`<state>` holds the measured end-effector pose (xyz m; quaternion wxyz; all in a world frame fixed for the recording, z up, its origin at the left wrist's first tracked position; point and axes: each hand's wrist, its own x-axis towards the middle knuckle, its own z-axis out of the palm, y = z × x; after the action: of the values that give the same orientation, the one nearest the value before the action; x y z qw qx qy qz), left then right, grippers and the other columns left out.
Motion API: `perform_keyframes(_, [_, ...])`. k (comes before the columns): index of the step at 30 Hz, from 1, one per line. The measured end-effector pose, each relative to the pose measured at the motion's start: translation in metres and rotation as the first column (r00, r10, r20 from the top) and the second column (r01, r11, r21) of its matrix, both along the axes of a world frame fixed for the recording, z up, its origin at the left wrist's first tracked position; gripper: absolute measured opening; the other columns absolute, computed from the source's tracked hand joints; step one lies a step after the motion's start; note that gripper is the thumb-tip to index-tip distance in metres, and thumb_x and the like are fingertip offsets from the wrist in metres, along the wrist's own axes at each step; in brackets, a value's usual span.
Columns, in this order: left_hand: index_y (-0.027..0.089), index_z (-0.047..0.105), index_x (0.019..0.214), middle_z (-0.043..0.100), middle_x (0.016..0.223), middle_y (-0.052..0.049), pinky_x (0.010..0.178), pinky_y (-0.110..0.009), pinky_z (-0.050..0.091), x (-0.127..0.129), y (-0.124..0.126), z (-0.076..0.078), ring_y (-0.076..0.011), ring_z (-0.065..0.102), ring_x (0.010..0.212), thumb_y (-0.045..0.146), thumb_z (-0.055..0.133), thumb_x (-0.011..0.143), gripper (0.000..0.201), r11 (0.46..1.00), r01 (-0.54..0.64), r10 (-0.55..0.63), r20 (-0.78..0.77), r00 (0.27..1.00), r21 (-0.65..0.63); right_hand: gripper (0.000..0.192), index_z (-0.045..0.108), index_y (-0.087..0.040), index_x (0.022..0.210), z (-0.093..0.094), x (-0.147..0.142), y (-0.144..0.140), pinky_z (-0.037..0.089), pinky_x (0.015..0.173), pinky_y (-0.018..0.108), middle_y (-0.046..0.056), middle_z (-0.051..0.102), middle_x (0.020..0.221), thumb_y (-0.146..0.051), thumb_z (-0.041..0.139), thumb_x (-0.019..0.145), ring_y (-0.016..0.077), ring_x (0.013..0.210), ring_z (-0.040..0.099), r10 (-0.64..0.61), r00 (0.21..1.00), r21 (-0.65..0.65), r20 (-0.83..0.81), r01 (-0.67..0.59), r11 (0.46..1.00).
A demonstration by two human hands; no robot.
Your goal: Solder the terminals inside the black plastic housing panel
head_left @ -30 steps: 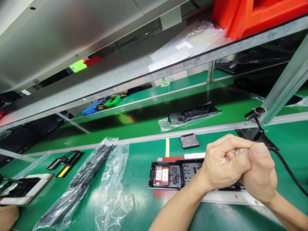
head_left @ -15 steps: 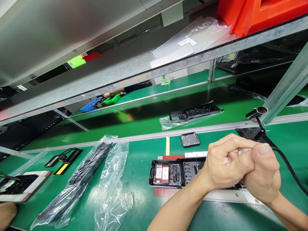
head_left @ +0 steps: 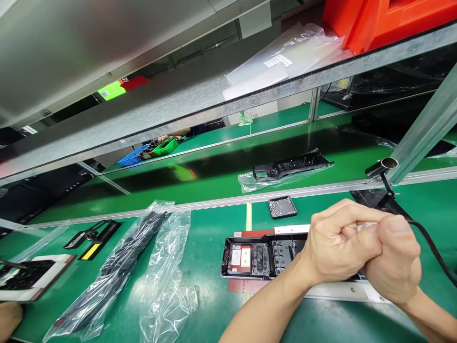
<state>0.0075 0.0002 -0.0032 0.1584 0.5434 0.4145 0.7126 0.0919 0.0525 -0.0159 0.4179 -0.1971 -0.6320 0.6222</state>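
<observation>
My left hand (head_left: 339, 243) and my right hand (head_left: 394, 259) are pressed together above the right part of a long black plastic housing (head_left: 262, 259). Both are closed, with fingers curled and the right thumb on top. A small pale edge shows between the fingers, too little to identify. Beneath the hands, the housing lies open side up in a fixture with white rails (head_left: 342, 291) and a reddish base (head_left: 246, 286). My forearms and hands cover much of its right part.
A small black tray (head_left: 282, 207) of tiny metal parts sits behind the housing. Bagged black parts (head_left: 121, 267) and a clear plastic bag (head_left: 166, 286) lie left. Another black part (head_left: 291, 164) rests on the green belt. A metal tube holder (head_left: 382, 166) stands right. Another person's hand (head_left: 10, 319) shows at lower left.
Both closed hands have shifted slightly right, still pressed together. The black part on the belt sits a touch further right. The housing in its fixture has not moved.
</observation>
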Motion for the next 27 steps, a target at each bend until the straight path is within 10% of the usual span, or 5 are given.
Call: perform_keyframes(27, [0.015, 0.076, 0.107, 0.071, 0.1, -0.009, 0.08, -0.035, 0.052, 0.0022, -0.0007, 0.0009, -0.0197, 0.063, 0.09, 0.033, 0.064, 0.097, 0.024, 1.0, 0.023, -0.023, 0.039, 0.999, -0.006, 0.067, 0.049, -0.02, 0.044, 0.0046, 0.0008, -0.0003, 0.034, 0.041, 0.033, 0.004, 0.044, 0.047, -0.077, 0.06, 0.078, 0.0162, 0.046, 0.04, -0.063, 0.998, -0.157, 0.003, 0.063, 0.986])
